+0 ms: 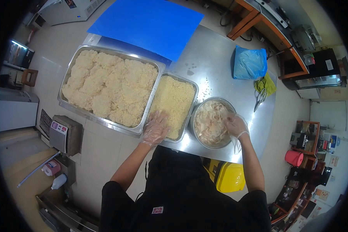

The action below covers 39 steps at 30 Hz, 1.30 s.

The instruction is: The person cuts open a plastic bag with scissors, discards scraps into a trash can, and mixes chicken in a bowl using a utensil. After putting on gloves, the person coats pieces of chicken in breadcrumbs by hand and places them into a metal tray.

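Note:
My left hand [156, 126], in a clear plastic glove, lies open with its fingers stretched out on the crumbs at the near left of a shallow metal tray [195, 97]. Pale yellow breadcrumbs [173, 99] fill that tray. Over the right side of a round metal bowl [195, 130] is my right hand [236, 125], also gloved, its fingers curled together; what they hold, if anything, is hidden. Inside the bowl lie pale, wet pieces of raw meat [208, 121]. To the left, a larger metal tray [161, 71] is heaped with crumb-coated pieces [110, 87].
Behind the trays, a blue board [147, 25] covers part of the steel table [216, 69]. A blue plastic bag [250, 63], a green cloth [265, 84] and scissors [260, 99] lie at the right. Under the near edge sits a yellow bin [231, 178]. A scale [60, 135] stands left.

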### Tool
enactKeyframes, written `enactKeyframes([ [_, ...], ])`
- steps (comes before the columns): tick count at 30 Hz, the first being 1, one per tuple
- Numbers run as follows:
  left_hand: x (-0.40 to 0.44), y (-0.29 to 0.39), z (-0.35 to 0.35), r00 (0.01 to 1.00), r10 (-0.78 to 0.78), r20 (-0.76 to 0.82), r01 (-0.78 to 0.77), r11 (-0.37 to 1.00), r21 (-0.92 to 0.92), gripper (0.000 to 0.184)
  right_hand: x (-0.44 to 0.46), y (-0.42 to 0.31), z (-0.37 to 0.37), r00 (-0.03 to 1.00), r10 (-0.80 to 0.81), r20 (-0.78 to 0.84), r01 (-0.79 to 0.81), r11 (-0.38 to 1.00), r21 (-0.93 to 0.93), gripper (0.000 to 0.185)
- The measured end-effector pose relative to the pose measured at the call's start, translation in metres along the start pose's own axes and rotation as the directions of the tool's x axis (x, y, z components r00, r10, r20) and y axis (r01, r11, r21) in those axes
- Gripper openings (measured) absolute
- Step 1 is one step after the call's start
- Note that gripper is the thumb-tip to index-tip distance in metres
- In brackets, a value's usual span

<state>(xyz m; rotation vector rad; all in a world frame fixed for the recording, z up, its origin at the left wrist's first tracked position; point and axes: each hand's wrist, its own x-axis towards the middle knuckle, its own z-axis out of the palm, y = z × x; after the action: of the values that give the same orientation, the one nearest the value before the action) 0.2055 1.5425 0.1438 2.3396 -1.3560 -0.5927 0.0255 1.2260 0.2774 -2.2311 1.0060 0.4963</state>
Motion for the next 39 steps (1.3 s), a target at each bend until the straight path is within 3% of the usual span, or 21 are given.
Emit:
enactKeyframes([
  [2, -0.001, 0.0, 0.0, 1.0, -0.006, -0.026, 0.005, 0.999, -0.036, 0.059, 0.0, 0.003, 0.003, 0.981, -0.038, -0.191, 0.014, 0.992, -0.127, 0.039],
  [5, -0.001, 0.002, 0.0, 0.998, -0.013, -0.068, 0.008, 0.998, -0.068, 0.058, 0.001, -0.016, 0.02, 0.939, -0.134, -0.317, 0.038, 0.955, -0.293, 0.042],
  [8, -0.002, 0.002, 0.003, 0.998, -0.005, -0.061, 0.003, 0.999, -0.034, 0.057, 0.009, -0.04, 0.038, 0.97, -0.12, -0.212, 0.007, 0.884, -0.468, 0.041],
  [14, -0.002, -0.001, 0.006, 0.997, 0.024, -0.071, -0.023, 1.0, 0.016, 0.057, 0.016, -0.012, 0.065, 0.905, -0.237, -0.352, 0.098, 0.924, -0.369, 0.038],
  [17, -0.002, -0.001, 0.006, 0.996, 0.024, -0.086, -0.025, 1.0, -0.004, 0.057, -0.005, -0.036, 0.026, 0.93, -0.15, -0.335, 0.029, 0.94, -0.34, 0.033],
  [20, -0.002, 0.001, 0.003, 0.996, 0.018, -0.09, -0.02, 1.0, -0.016, 0.056, -0.024, -0.054, 0.003, 0.842, -0.209, -0.497, 0.086, 0.962, -0.259, 0.026],
  [23, -0.002, 0.001, 0.003, 0.994, 0.017, -0.111, -0.02, 1.0, -0.022, 0.055, -0.021, -0.058, 0.007, 0.751, -0.359, -0.554, 0.198, 0.923, -0.329, 0.019],
  [27, -0.003, 0.001, 0.005, 0.991, 0.01, -0.131, -0.014, 0.999, -0.034, 0.054, 0.009, -0.043, 0.054, 0.832, -0.47, -0.294, 0.276, 0.812, -0.515, 0.017],
  [30, -0.003, 0.0, 0.005, 0.99, 0.01, -0.141, -0.017, 0.999, -0.047, 0.053, 0.022, -0.036, 0.082, 0.909, -0.398, -0.123, 0.256, 0.767, -0.588, 0.02],
  [36, -0.004, -0.001, 0.006, 0.983, 0.011, -0.185, -0.027, 0.996, -0.082, 0.051, 0.001, -0.047, 0.054, 0.951, -0.309, -0.003, 0.29, 0.893, -0.344, 0.027],
  [39, -0.005, -0.001, 0.008, 0.982, -0.002, -0.188, -0.015, 0.996, -0.09, 0.049, -0.015, -0.046, 0.022, 0.946, -0.318, -0.062, 0.3, 0.932, -0.202, 0.028],
])
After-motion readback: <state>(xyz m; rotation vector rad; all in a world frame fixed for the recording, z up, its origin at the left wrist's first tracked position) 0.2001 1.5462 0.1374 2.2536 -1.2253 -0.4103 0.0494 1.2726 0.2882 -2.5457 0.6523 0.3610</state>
